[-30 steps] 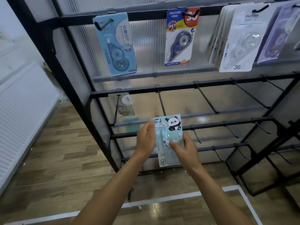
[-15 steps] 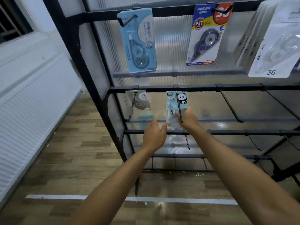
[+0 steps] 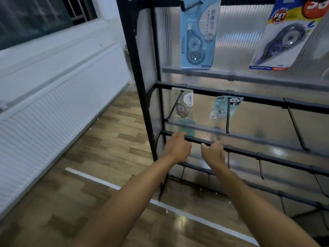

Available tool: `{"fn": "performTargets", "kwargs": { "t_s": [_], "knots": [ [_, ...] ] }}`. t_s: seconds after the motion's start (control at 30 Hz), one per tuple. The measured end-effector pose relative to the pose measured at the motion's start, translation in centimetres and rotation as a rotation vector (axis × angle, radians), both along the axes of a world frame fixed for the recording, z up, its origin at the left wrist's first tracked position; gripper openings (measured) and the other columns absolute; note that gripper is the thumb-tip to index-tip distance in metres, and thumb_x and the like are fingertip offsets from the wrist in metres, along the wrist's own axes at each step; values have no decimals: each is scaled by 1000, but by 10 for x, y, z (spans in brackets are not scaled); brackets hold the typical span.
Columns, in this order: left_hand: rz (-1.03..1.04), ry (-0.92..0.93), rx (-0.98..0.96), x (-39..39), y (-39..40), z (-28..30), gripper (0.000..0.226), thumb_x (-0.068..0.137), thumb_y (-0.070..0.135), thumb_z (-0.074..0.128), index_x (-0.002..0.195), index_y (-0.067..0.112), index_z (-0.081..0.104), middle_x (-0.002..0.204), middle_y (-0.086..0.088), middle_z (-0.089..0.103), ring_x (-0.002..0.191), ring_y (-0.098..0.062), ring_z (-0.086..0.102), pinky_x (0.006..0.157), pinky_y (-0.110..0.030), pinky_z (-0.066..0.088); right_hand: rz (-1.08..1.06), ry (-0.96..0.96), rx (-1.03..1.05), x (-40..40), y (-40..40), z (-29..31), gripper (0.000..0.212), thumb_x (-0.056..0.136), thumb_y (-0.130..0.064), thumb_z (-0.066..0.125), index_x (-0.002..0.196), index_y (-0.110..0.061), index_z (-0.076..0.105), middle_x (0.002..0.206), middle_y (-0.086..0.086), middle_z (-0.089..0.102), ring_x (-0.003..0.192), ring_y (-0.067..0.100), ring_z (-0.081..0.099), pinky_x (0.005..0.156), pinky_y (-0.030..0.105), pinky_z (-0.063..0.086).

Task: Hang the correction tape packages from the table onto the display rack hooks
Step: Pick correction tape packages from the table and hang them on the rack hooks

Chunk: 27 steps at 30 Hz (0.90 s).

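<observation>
The panda package [image 3: 224, 107], pale blue with a black-and-white panda at its top right corner and the blurred word "PANDA" beside it, hung on a black hook [image 3: 228, 118] of the second rail of the display rack [image 3: 142, 86]. It tilted a little to the right and sat far back against the ribbed translucent panel, the hook's rod running down in front of it.

Both arms reached forward and slightly upward from the bottom of the view, forearms bare. The left hand [image 3: 178, 147] was below and to the left of the package, back of the hand up, fingers loosely curled at the third rail [image 3: 195, 140] and holding nothing; whether the fingertips touched the rail could not be told. The right hand [image 3: 212, 153] was just beside it, motion-blurred, fingers relaxed and also empty, well apart from the package.

On the same rail to the left hung a clear-fronted package [image 3: 183, 106] with a grey tape dispenser; its print was too small to read. On the top rail hung a light blue package [image 3: 197, 34] with characters I could not read, and to its right a blue and yellow package [image 3: 288, 34] marked "PET", with "CORRECTION TAPE" along its bottom edge.

A white radiator [image 3: 58, 111] ran along the wall at left, over a wooden floor [image 3: 106, 154] crossed by a white tape line [image 3: 160, 204].
</observation>
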State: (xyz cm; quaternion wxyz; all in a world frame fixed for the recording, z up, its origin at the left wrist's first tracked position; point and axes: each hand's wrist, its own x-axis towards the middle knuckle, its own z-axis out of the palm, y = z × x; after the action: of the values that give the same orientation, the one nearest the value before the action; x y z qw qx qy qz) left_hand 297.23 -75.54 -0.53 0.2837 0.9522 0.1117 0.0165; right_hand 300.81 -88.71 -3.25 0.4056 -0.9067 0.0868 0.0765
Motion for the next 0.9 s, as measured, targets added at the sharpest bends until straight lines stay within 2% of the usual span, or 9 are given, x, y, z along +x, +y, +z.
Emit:
{"fn": "performTargets", "kwargs": {
  "t_s": [0.07,0.17,0.23,0.37,0.43,0.5,0.6,0.73,0.9],
  "knots": [
    [33,24,29,-17,3,-5,49,94,32,50,136,8,44,130,-15,53,121,-29,49,100,-40,42,176,1,35,-19,10,-9,31,93,-27,52,115,-4,53,98,6,52,89,21,51,72,32,43],
    [87,74,68,-43,9,-12,46,95,30,50,134,7,48,132,-16,52,122,-31,49,100,-39,39,437,-36,34,-40,22,-16,22,97,-27,48,91,-12,63,78,1,59,75,18,57,56,27,38],
    [167,102,65,-65,17,-16,42,96,28,50,132,7,50,131,-17,52,121,-32,49,98,-39,42,589,-86,0,-51,30,-15,24,98,-25,45,79,-19,58,70,-5,55,68,14,53,54,25,33],
    [301,138,20,-112,40,-21,42,97,29,49,134,9,47,131,-16,53,120,-31,50,97,-38,43,813,-110,13,-75,55,-9,28,99,-21,44,74,-17,56,72,-1,55,74,18,53,59,27,34],
    [363,151,17,-133,54,-21,44,98,27,47,138,9,45,135,-14,52,123,-29,49,100,-36,42,876,-91,47,-89,71,-7,27,99,-21,43,81,-13,62,78,2,61,79,20,57,63,30,41],
    [432,163,4,-155,69,-23,45,98,26,44,140,10,42,138,-13,50,125,-27,48,101,-35,41,947,-75,34,-103,92,-7,29,100,-24,42,101,-8,65,96,8,67,91,23,60,77,34,47],
    [534,180,-26,-190,94,-24,43,99,23,42,140,9,43,138,-14,51,126,-27,48,101,-36,41,1056,-63,-8,-126,127,-6,32,100,-28,41,117,-13,63,112,4,65,102,20,58,79,27,42],
    [665,162,-40,-243,131,-26,40,99,19,40,136,6,48,137,-15,52,126,-30,47,102,-36,39,1186,-37,23,-164,177,-8,30,98,-26,45,117,-13,64,112,6,67,102,21,60,84,28,44],
    [794,159,-61,-320,187,-24,36,103,25,36,127,4,53,127,-17,58,117,-33,53,94,-36,41,1343,-36,40,-228,257,-9,28,95,-25,51,114,-11,66,109,9,69,102,25,62,90,32,47]
  ]
}}
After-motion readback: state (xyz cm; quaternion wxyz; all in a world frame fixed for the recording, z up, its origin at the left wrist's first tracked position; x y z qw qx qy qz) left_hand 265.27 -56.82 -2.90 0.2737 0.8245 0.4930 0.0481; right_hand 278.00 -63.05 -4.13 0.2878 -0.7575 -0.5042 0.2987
